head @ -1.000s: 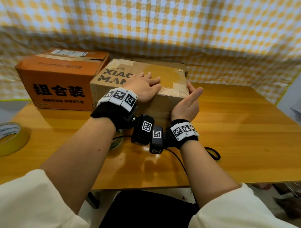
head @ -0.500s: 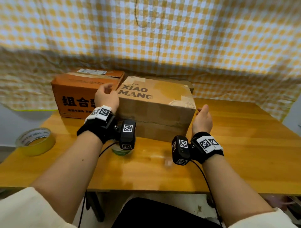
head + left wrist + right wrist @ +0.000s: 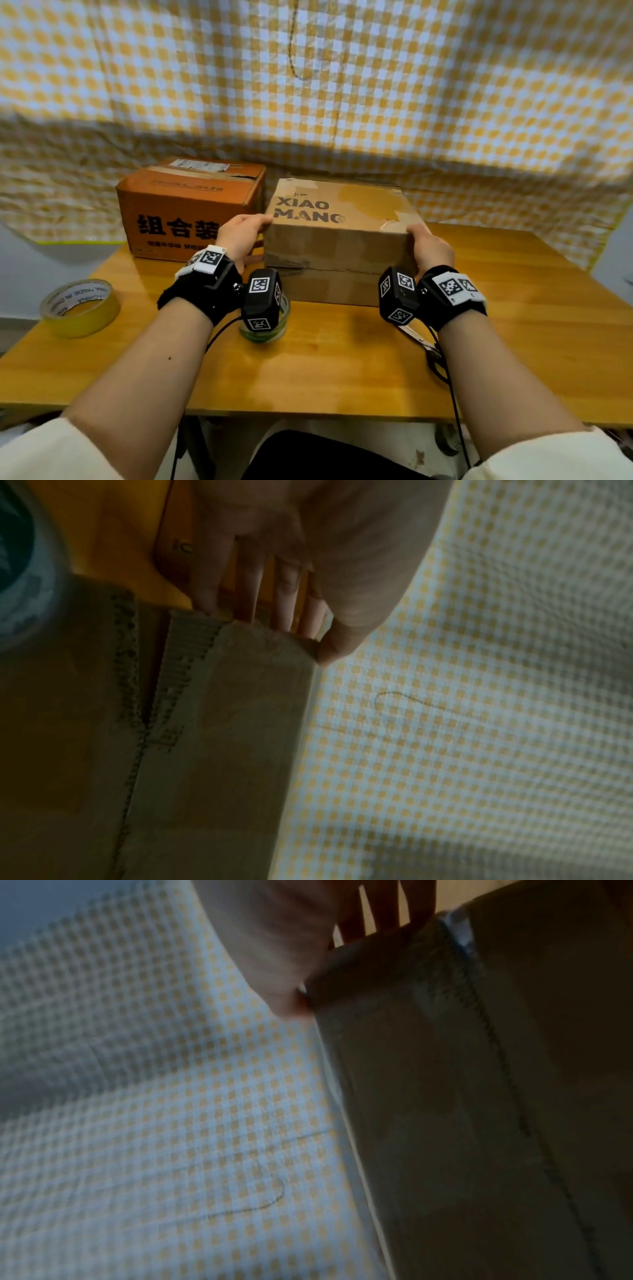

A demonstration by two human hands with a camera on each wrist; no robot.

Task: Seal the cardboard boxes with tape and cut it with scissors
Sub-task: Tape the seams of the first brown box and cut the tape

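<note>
Left wrist view alone shows fingers (image 3: 245,588) – behind brown box (image 3: 337,246)

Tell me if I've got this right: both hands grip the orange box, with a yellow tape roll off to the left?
Not quite. In the head view both hands, left hand and right hand, grip the brown box; the orange box is untouched. The tape roll is on the left.

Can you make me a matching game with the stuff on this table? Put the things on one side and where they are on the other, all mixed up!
Things:
1. yellow tape roll
2. orange box
3. brown box
4. scissors

Places:
A. between the left hand and right hand
B. by the table's left edge
C. under the right wrist
D. back left, beside the brown box

Pairs: 1-B, 2-D, 3-A, 4-C
</note>
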